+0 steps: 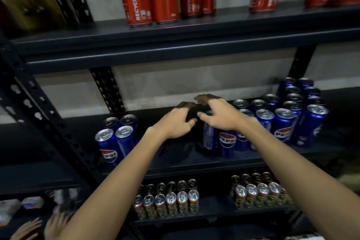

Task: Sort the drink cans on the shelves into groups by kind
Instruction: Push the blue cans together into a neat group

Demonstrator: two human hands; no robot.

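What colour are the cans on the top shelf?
Red cans, with white lettering; head view.

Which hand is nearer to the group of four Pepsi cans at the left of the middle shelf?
Left. The left hand hovers just right of the four Pepsi cans; the right hand is farther right, over other cans.

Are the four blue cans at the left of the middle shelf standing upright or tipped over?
Upright. The four blue cans show their silver tops facing up, and their bases rest on the middle shelf.

Just one head cam, looking forward and down, pretty close to the dark metal shelves (pixel 175 45). Both forearms reach in from the bottom.
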